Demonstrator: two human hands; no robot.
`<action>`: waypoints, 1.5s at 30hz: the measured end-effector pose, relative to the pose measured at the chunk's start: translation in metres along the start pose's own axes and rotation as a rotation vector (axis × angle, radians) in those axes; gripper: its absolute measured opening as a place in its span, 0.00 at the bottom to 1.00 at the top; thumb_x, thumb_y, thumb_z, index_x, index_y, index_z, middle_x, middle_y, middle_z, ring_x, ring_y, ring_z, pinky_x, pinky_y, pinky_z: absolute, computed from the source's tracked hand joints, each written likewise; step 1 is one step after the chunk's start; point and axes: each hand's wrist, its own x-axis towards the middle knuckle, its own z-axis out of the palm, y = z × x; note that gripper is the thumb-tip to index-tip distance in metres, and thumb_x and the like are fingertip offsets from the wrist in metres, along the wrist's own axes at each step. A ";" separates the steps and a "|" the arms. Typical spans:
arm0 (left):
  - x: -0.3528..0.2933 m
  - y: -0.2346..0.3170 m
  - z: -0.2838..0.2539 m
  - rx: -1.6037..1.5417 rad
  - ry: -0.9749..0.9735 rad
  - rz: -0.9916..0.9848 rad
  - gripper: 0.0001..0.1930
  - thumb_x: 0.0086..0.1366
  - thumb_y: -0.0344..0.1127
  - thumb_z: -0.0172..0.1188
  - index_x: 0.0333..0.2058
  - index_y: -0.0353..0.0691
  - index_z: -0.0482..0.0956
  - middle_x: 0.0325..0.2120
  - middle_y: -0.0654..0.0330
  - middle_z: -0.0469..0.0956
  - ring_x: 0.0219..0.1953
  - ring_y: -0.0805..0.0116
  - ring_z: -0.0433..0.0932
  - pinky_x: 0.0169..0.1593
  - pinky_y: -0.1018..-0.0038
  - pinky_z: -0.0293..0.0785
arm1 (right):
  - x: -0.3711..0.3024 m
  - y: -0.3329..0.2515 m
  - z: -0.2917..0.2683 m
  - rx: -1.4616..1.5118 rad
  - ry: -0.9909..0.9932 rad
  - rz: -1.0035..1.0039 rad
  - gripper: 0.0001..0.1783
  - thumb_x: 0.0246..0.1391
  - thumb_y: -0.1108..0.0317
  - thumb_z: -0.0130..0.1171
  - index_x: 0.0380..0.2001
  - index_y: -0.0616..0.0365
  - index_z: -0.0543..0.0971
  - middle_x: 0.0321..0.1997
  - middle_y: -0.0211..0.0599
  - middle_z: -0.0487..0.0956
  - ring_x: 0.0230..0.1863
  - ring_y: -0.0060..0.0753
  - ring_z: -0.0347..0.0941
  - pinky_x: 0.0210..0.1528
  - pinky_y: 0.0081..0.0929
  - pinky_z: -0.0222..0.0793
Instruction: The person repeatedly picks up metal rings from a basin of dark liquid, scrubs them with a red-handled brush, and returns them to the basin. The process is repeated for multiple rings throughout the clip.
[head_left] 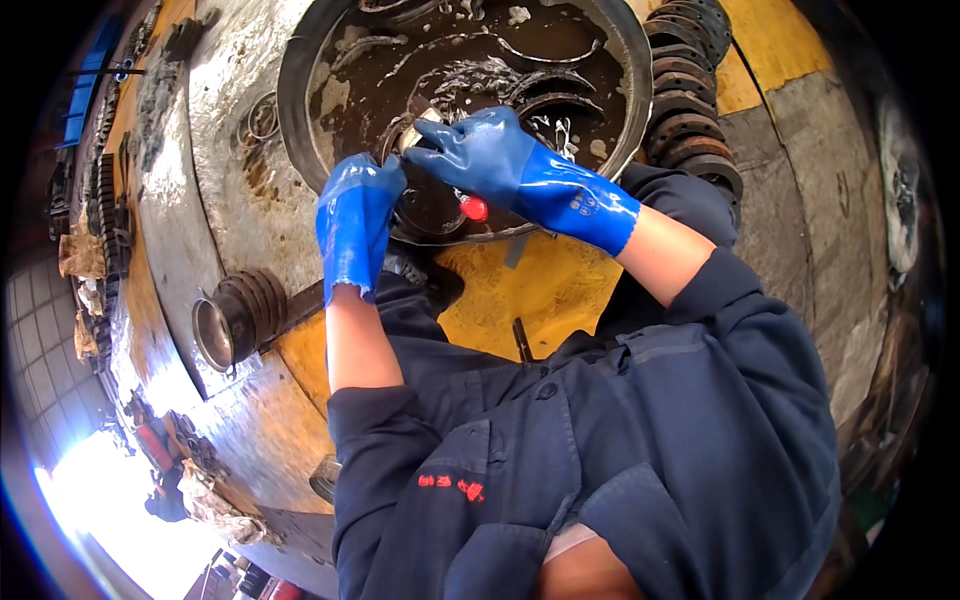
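Over a round basin (298,95) of dark liquid, both my hands work in blue rubber gloves. My right hand (480,155) is closed around what looks like a brush (412,135), with a pale band at its upper left. A red piece (473,207), perhaps its handle end, shows below the glove. My left hand (362,185) curls its fingers at the basin's near-left rim, beside a dark metal ring (425,215). The glove hides most of the contact, but it seems to grip this ring. Curved metal parts (555,90) lie wet in the liquid.
A row of rusty flanged rings (685,100) stands right of the basin. On the left are stacked metal rings (245,315) and a thin ring (263,117). My legs straddle a yellow floor patch (530,285) at the basin's near side.
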 end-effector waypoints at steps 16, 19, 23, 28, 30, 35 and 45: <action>0.019 0.003 0.035 0.163 0.208 0.123 0.26 0.71 0.56 0.62 0.39 0.32 0.87 0.38 0.36 0.86 0.45 0.35 0.86 0.50 0.47 0.81 | -0.005 0.023 0.002 0.886 -0.480 0.758 0.24 0.61 0.50 0.72 0.56 0.47 0.89 0.51 0.40 0.90 0.54 0.38 0.86 0.59 0.37 0.79; 0.021 -0.006 0.041 0.139 0.257 0.162 0.26 0.71 0.56 0.62 0.35 0.32 0.86 0.35 0.37 0.85 0.42 0.35 0.85 0.46 0.47 0.79 | -0.006 0.017 -0.024 1.142 -0.283 0.735 0.27 0.60 0.48 0.75 0.55 0.56 0.88 0.49 0.40 0.90 0.50 0.34 0.86 0.53 0.33 0.81; 0.020 -0.005 0.038 0.115 0.271 0.169 0.26 0.71 0.57 0.62 0.36 0.33 0.86 0.34 0.37 0.85 0.42 0.35 0.85 0.46 0.47 0.79 | -0.033 0.001 -0.039 1.659 -0.079 0.742 0.26 0.62 0.49 0.74 0.48 0.63 0.87 0.39 0.41 0.89 0.38 0.29 0.86 0.37 0.30 0.81; 0.014 -0.001 0.026 0.131 0.273 0.175 0.26 0.71 0.56 0.61 0.34 0.33 0.85 0.35 0.38 0.85 0.43 0.35 0.85 0.47 0.47 0.78 | -0.015 0.005 0.012 0.463 -0.152 0.492 0.15 0.63 0.50 0.64 0.42 0.45 0.89 0.43 0.40 0.90 0.47 0.49 0.87 0.50 0.43 0.82; 0.010 0.000 0.020 0.121 0.296 0.220 0.26 0.71 0.56 0.60 0.33 0.33 0.84 0.36 0.38 0.85 0.44 0.36 0.84 0.48 0.48 0.78 | -0.019 0.010 0.017 0.330 -0.022 0.333 0.12 0.62 0.53 0.65 0.42 0.45 0.89 0.45 0.39 0.90 0.48 0.50 0.87 0.49 0.46 0.82; 0.001 -0.001 0.000 0.034 0.114 0.220 0.24 0.72 0.52 0.59 0.41 0.32 0.90 0.44 0.39 0.87 0.50 0.39 0.86 0.57 0.51 0.80 | -0.012 0.026 0.025 -0.235 0.095 -0.060 0.20 0.60 0.64 0.67 0.56 0.46 0.84 0.56 0.46 0.88 0.45 0.53 0.88 0.45 0.45 0.85; 0.015 -0.007 -0.006 0.068 -0.071 0.175 0.20 0.71 0.47 0.62 0.51 0.39 0.90 0.54 0.40 0.85 0.59 0.39 0.84 0.62 0.54 0.80 | 0.012 0.020 -0.005 -0.381 -0.136 -0.446 0.25 0.72 0.55 0.55 0.65 0.57 0.78 0.52 0.46 0.86 0.51 0.50 0.82 0.60 0.43 0.78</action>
